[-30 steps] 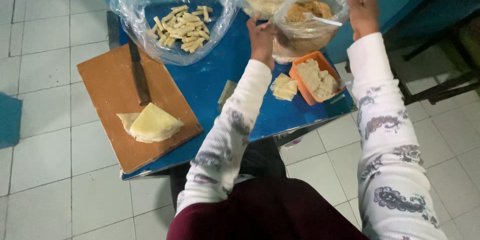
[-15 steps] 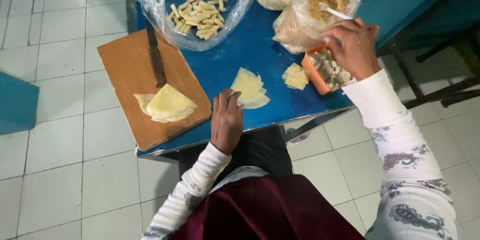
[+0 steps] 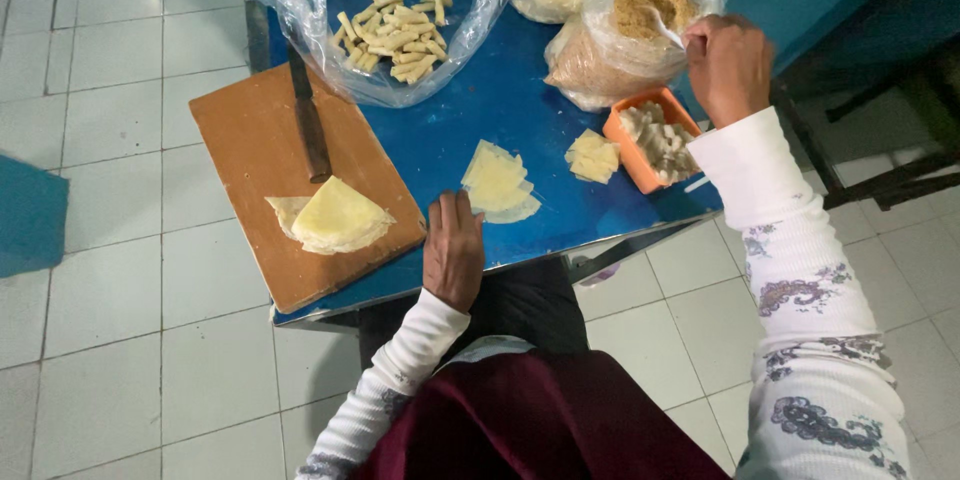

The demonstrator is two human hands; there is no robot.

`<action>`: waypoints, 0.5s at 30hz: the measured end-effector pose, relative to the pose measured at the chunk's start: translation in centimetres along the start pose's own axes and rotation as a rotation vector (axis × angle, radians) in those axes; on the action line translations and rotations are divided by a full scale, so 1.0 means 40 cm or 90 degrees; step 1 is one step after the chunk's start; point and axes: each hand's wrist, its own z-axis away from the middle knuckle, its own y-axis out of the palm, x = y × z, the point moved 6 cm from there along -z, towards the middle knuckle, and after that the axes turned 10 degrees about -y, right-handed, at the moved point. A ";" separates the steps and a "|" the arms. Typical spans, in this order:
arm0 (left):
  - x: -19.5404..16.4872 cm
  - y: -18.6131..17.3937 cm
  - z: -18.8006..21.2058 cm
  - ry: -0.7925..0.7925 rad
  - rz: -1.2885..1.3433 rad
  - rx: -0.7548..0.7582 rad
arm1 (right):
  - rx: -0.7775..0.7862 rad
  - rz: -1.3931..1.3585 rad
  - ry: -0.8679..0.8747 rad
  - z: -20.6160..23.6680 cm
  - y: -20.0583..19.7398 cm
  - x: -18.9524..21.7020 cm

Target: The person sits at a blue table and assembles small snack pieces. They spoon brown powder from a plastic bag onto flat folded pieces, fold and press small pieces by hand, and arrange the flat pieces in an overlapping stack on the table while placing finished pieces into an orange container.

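L hand (image 3: 453, 255) lies flat, fingers open, at table's (image 3: 480, 110) near edge, touching wrapper stack (image 3: 497, 183) just beyond; R hand (image 3: 728, 65) grips spoon (image 3: 668, 30) in crumb bag (image 3: 625, 40), far-right corner.

We see a small stack of pale, wedge-cut wrappers (image 3: 497, 183) lying flat on the blue table, near its front edge. Far right, a white spoon (image 3: 668, 30) stands tilted in a bag of brown crumbs (image 3: 625, 35).

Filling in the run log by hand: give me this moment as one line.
left hand: flat beside wrappers | right hand: holds spoon in crumb bag | knife: on board | rolls: in bag
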 end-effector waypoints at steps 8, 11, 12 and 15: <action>-0.003 0.010 -0.012 -0.002 -0.017 0.008 | 0.016 0.091 0.007 0.007 0.021 -0.014; -0.002 0.007 -0.012 -0.002 -0.008 0.015 | -0.050 0.104 -0.022 0.025 0.011 -0.010; -0.002 0.007 -0.012 -0.003 -0.008 0.022 | -0.034 0.055 -0.002 0.039 0.020 -0.014; -0.004 0.005 -0.013 -0.004 -0.019 0.023 | 0.002 -0.033 0.032 0.087 0.045 0.004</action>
